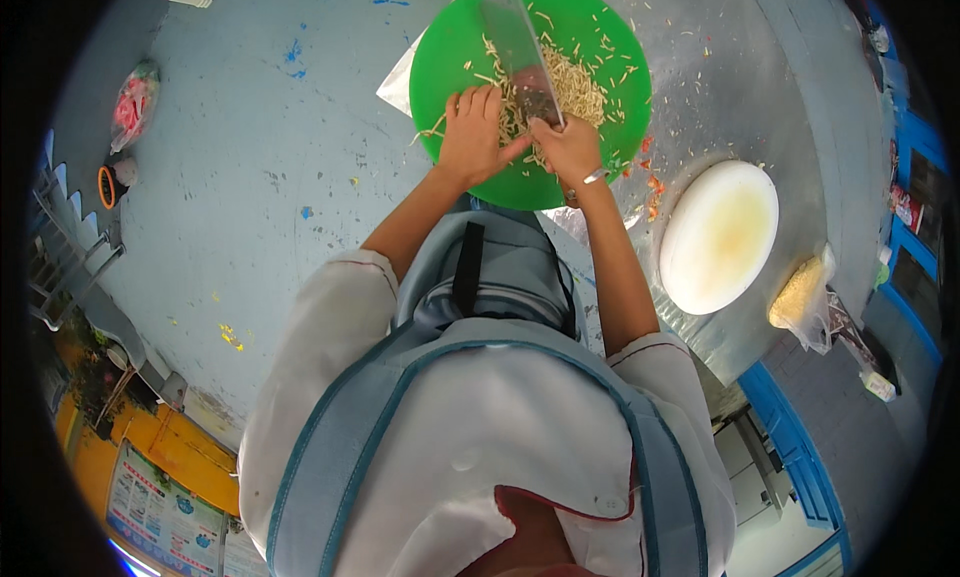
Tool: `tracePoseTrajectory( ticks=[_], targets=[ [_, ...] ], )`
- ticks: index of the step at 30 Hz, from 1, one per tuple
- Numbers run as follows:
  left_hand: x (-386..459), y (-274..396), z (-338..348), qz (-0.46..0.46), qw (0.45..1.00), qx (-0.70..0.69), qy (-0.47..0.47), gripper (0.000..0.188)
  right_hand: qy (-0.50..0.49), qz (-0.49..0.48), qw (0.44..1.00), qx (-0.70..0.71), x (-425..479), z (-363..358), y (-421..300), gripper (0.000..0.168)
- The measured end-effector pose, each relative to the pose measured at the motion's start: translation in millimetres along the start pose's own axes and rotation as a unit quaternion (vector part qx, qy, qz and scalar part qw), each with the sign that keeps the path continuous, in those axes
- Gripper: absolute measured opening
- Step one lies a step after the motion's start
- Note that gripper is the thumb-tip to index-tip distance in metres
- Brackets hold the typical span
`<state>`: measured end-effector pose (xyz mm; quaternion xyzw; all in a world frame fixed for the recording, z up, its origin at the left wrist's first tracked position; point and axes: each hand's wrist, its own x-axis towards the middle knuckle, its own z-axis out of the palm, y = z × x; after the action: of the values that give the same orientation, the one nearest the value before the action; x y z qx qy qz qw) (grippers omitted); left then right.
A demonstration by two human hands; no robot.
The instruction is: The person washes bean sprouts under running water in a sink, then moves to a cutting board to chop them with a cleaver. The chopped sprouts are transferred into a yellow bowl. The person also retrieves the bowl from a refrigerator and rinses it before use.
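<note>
My right hand (pixel 572 151) grips a cleaver (pixel 525 55) with a wide metal blade, its far end reaching toward the back of a round green cutting board (pixel 457 44). Finely cut pale strips (pixel 574 85) are heaped to the right of the blade. Left of the blade, my left hand (pixel 472 130) holds more strips against the board, its thumb stretched toward the cleaver. A few long strips poke out past the left side of that hand. The cleaver's handle is mostly hidden in my right hand.
A round white board (pixel 720 238) lies on the metal sheet (pixel 720 111) at right, near red-orange scraps (pixel 655 190). Beyond it sits a plastic bag of yellowish food (pixel 799 295). A bag with red contents (pixel 136 105) and an orange-rimmed container (pixel 107 187) are far left.
</note>
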<state>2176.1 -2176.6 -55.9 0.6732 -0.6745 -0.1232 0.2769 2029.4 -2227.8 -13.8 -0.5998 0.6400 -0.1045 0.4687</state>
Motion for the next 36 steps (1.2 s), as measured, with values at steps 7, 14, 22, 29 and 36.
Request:
tracePoseTrajectory(
  ticks=[7,14,22,29,36],
  targets=[
    [-19.8,-34.0,13.0,0.055,0.997,-0.004,-0.051,0.075,0.058,0.003,0.997,-0.051,-55.1,-21.7,-11.9,0.032],
    [-6.9,5.0,9.7,-0.110,0.984,-0.043,0.131,0.047,0.034,-0.029,0.991,-0.125,-64.1,-7.0,5.3,0.036],
    [-10.1,-14.7,47.2,-0.125,0.986,0.048,0.100,0.026,-0.010,-0.032,0.982,-0.187,-47.2,11.3,23.2,0.035],
    [-9.3,-17.7,57.7,-0.109,0.985,0.057,0.123,0.028,-0.007,-0.023,0.993,-0.117,10.7,34.3,21.8,0.033],
    [-4.1,-10.1,18.1,-0.041,0.992,-0.005,0.120,0.022,0.023,-0.007,0.999,-0.037,-26.5,-17.5,-3.3,0.031]
  ],
)
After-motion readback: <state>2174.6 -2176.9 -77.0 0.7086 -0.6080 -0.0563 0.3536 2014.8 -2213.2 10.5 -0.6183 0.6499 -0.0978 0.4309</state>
